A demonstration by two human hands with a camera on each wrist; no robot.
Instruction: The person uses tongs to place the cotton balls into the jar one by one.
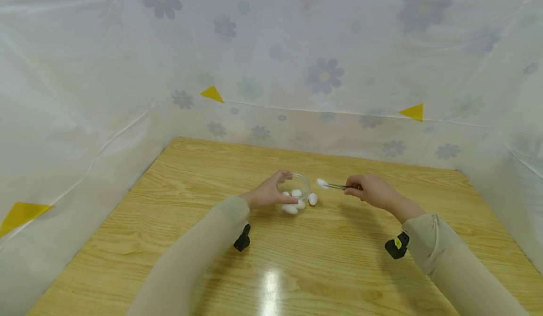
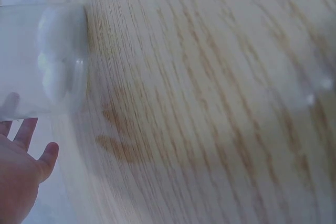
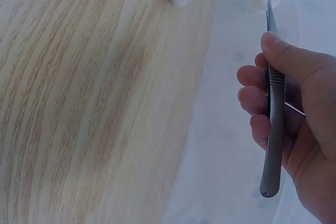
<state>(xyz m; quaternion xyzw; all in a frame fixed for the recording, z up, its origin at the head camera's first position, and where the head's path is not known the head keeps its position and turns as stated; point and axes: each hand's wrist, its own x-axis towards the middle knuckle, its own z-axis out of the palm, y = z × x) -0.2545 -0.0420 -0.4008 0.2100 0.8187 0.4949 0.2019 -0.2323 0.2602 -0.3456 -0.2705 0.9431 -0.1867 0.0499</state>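
Observation:
My left hand [image 1: 269, 192] is round a clear jar [image 1: 302, 180], its thumb on the near side and fingers on the far side. Several white cotton balls [image 1: 290, 209] lie at the jar's bottom; the left wrist view shows them through the wall [image 2: 21, 35]. My right hand [image 1: 373, 191] holds metal tweezers [image 3: 274, 129] between thumb and fingers. At the tweezers' tips a cotton ball [image 1: 322, 183] is pinched, above the table and to the right of the jar. Another cotton ball [image 1: 312, 199] rests on the table beside the jar.
A wood-grain table [image 1: 271, 250] lies under both hands. Pale flowered sheeting [image 1: 275, 47] hangs behind it and at both sides, with yellow triangles [image 1: 212, 94] on it. Black devices [image 1: 397, 246] are worn at both wrists.

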